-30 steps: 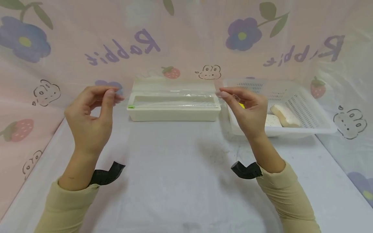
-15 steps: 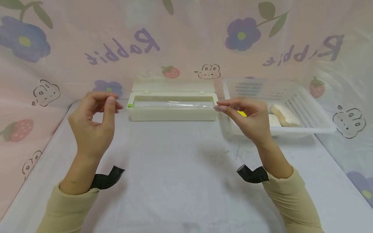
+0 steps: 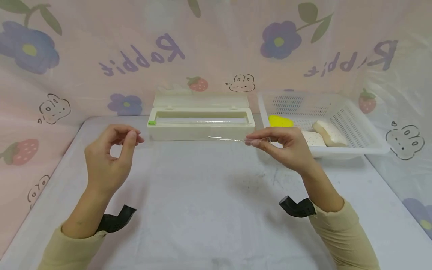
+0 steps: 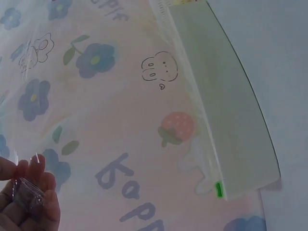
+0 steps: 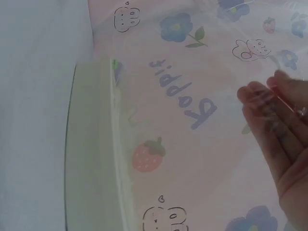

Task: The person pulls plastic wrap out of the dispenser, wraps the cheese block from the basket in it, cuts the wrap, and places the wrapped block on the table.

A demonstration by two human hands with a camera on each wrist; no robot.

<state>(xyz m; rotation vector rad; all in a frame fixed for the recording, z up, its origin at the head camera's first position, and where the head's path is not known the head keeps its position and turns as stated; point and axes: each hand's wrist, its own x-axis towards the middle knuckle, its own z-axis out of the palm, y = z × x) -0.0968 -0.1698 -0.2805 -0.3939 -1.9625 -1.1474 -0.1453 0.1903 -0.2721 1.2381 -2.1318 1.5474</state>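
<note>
Between both hands stretches a sheet of clear cling film [image 3: 229,140], its bright edge showing in the head view in front of a cream dispenser box [image 3: 199,133]. My left hand [image 3: 109,161] pinches one end between thumb and fingers; in the left wrist view a crumpled bit of film [image 4: 29,195] lies against its palm. The other end is pinched by my right hand [image 3: 290,152]. Inside the box, whose lid [image 3: 200,99] stands raised, lies the film roll [image 3: 202,120]. A green slider [image 3: 152,122] sits at the box's left end. Whether the sheet joins the roll I cannot tell.
At the right stands a white perforated basket [image 3: 351,150] holding a yellow item [image 3: 281,121] and pale speckled pieces that look like bread [image 3: 329,134]. A white cloth covers the table [image 3: 202,210]. A printed curtain [image 3: 216,48] rises behind the box.
Both hands have come down and toward me, drawing the film from over the box to in front of it. The roll in the box now shows more plainly. The green slider stays at the left.
</note>
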